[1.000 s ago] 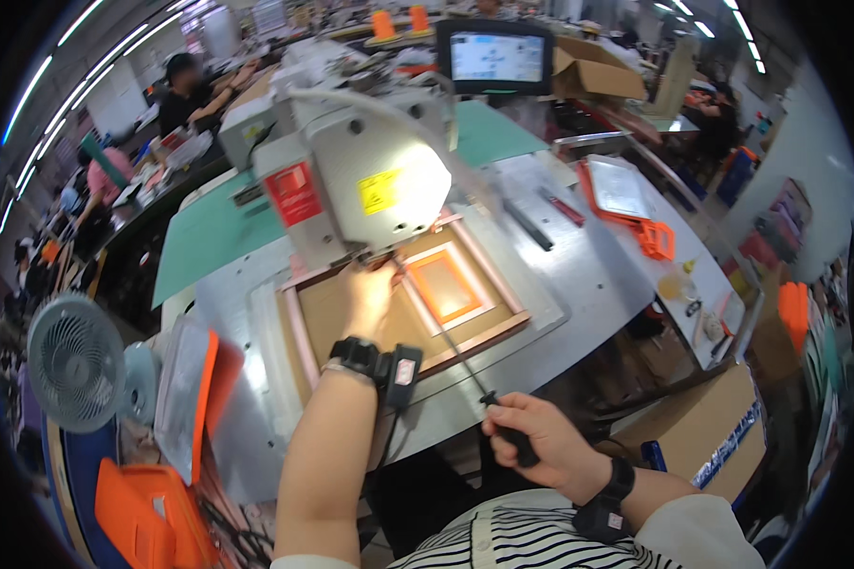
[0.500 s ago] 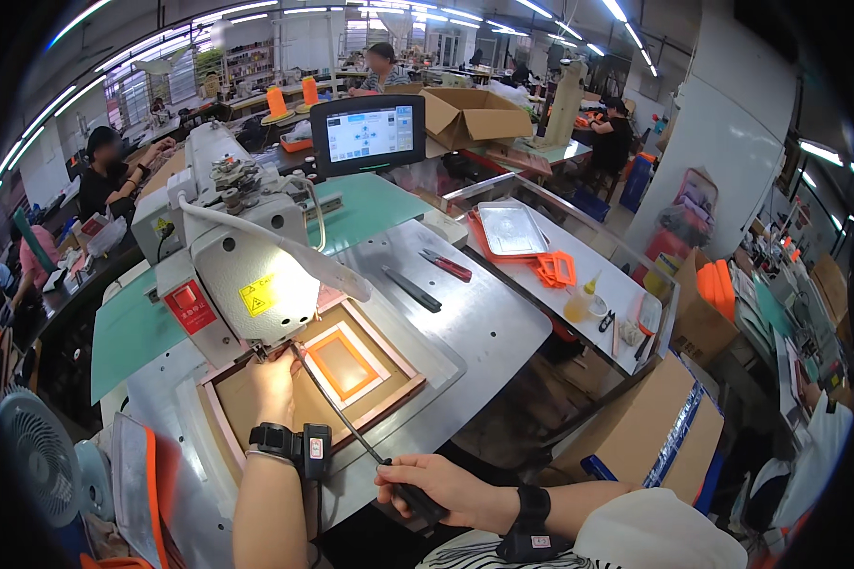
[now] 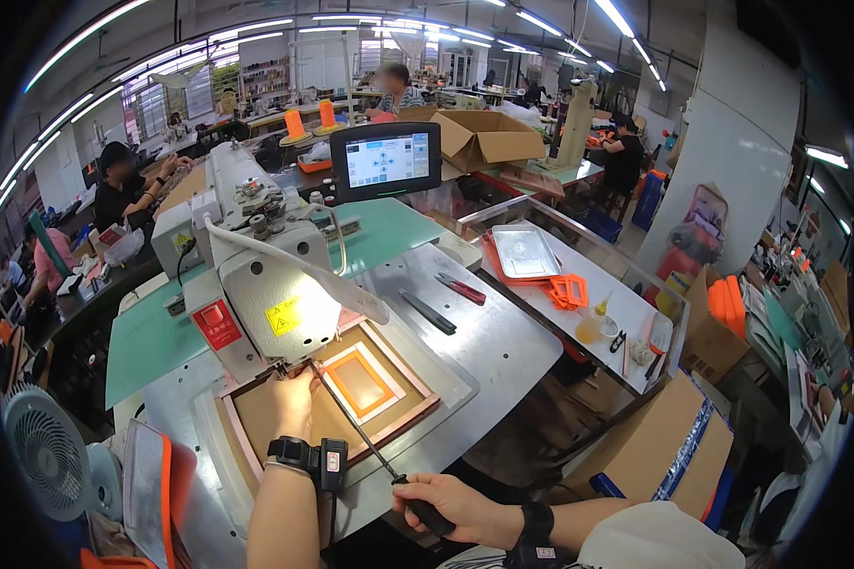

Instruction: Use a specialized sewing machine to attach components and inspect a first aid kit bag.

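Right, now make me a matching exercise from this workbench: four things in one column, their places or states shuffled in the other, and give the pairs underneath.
Column one
1. Fan
2. Monitor
3. Screwdriver
4. Shallow tray

Column two
A. Gripped in the right hand, black handle
B. Silver-coloured, on the side table to the right
C. At the picture's lower left
D. Lit up, beyond the white machine

Pairs
1-C; 2-D; 3-A; 4-B
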Demonstrator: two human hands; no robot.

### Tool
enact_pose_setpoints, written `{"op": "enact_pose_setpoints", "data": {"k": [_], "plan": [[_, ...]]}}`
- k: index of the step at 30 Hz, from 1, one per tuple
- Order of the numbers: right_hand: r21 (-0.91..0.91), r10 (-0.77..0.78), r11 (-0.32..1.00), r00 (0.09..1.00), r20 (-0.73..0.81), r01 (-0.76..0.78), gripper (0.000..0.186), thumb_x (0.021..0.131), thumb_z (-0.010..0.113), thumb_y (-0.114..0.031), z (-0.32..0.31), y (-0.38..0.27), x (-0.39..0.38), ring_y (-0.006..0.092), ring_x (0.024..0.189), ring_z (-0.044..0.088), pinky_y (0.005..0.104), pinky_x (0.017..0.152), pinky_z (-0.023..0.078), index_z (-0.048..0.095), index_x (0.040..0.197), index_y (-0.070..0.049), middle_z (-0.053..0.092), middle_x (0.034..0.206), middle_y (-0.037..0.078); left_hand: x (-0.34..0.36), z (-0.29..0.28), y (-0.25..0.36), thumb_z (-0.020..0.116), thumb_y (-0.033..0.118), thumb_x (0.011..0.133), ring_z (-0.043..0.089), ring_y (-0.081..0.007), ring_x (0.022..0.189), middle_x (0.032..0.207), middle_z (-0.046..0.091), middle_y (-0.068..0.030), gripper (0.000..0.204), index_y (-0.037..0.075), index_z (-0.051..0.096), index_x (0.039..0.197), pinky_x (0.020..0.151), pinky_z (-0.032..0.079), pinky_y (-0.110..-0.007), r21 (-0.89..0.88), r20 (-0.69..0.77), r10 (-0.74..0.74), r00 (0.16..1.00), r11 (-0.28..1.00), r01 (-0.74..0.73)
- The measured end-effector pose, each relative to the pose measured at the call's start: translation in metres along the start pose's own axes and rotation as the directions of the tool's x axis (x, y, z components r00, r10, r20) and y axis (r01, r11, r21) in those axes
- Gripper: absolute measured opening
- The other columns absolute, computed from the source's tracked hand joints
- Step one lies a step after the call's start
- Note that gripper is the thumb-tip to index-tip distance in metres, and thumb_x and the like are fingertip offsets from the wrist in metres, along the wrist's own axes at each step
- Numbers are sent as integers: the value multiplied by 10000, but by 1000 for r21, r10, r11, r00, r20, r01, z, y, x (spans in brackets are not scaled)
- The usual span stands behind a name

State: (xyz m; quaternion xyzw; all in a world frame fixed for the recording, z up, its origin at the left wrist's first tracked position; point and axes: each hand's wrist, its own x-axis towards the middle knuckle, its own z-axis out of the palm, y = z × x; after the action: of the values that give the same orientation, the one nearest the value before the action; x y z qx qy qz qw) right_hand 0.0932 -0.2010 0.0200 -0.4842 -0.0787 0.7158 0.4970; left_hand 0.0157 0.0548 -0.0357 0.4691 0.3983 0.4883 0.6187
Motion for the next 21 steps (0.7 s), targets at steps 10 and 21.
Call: {"op": "enact_pose_setpoints", "data": {"k": [10,21], "plan": [[173,134,973,983,128,-156,190,915,489,-218,-1,4,2,97,503,468,214,466,393,516,889,-32,511,697,11,0,-3,-1,557,-39,817,624,-149,711,851,628,-67,152,-15,591,962,664,537,-250,-43,0,-12,1000,999,12],[184,95,977,992,85,-109,195,914,481,-197,-1,-4,-8,119,539,514,248,505,433,504,955,-8,560,765,70,4,0,-9,583,20,811,613,-114,673,821,647,-58,103,4,609,908,582,499,-206,-84,17,3,1000,996,-2]]}}
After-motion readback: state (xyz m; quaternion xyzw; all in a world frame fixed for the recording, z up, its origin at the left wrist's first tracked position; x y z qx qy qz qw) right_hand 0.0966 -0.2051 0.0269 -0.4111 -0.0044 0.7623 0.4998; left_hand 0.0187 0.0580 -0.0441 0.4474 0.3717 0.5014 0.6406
